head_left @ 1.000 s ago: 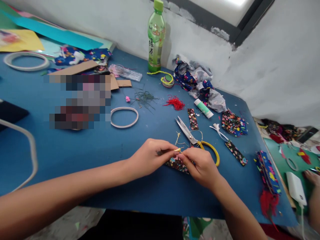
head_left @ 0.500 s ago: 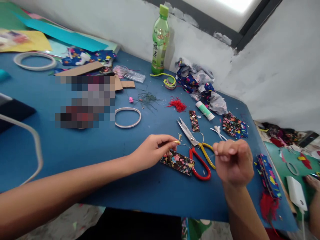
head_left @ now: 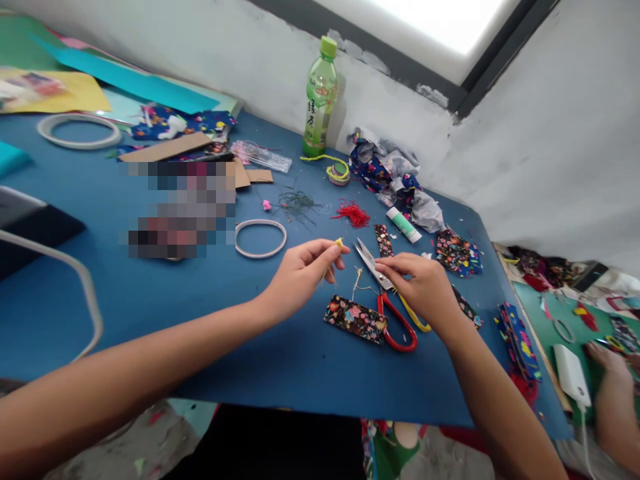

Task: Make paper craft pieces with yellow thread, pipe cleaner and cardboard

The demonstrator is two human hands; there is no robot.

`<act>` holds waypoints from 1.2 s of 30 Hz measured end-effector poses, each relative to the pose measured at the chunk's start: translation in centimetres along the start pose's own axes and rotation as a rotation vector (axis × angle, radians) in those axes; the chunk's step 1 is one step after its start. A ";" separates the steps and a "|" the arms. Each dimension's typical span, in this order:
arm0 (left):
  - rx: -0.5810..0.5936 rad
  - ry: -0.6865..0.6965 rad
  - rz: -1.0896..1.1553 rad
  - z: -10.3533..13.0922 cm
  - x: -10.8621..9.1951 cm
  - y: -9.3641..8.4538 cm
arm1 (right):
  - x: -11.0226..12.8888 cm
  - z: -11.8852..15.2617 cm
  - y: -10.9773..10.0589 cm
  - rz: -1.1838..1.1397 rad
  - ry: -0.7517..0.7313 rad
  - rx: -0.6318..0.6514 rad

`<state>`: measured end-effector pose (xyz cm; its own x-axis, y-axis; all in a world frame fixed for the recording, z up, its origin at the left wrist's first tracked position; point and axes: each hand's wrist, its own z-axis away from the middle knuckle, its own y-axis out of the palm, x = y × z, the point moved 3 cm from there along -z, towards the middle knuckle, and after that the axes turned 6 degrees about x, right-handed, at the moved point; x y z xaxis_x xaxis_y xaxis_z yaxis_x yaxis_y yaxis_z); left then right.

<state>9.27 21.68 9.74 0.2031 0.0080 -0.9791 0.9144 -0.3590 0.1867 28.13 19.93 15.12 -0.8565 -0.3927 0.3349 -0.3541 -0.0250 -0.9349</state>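
Note:
My left hand is closed in a pinch on a small bit of yellow thread, held just above the table. My right hand hovers over the scissors, thumb and forefinger pressed together; whatever is between them is too fine to make out. Below lie the scissors, blades apart, with one red and one yellow handle. A dark floral fabric strip rests beside the red handle, a thin yellow string trailing from its upper edge.
Behind are a green bottle, a glue stick, red threads and crumpled fabric. A tape roll lies left of centre. At right, beyond the table edge, another person's hand rests near a white power bank.
My right hand has moved left and up, from a closed fist to a fingertip pinch over the scissors. My left hand has risen slightly, uncovering more of the floral strip and its string.

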 end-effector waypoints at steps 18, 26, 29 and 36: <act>0.397 -0.180 -0.002 0.5 1.8 1.8 | 1.1 -0.6 2.1 -0.590 0.091 -0.017; 0.525 -0.144 -0.171 1.9 1.5 2.8 | -0.5 2.7 5.6 -1.010 0.239 -0.049; 0.521 -0.152 -0.229 2.1 1.3 2.8 | -0.8 2.8 5.4 -1.016 0.256 -0.030; 0.532 -0.180 -0.340 2.1 1.8 2.6 | -1.3 3.2 4.2 -0.863 0.222 -0.133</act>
<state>11.26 18.82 8.32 -0.1703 0.0627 -0.9834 0.6101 -0.7770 -0.1552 28.93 17.35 10.39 -0.3205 -0.1002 0.9419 -0.9364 -0.1168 -0.3310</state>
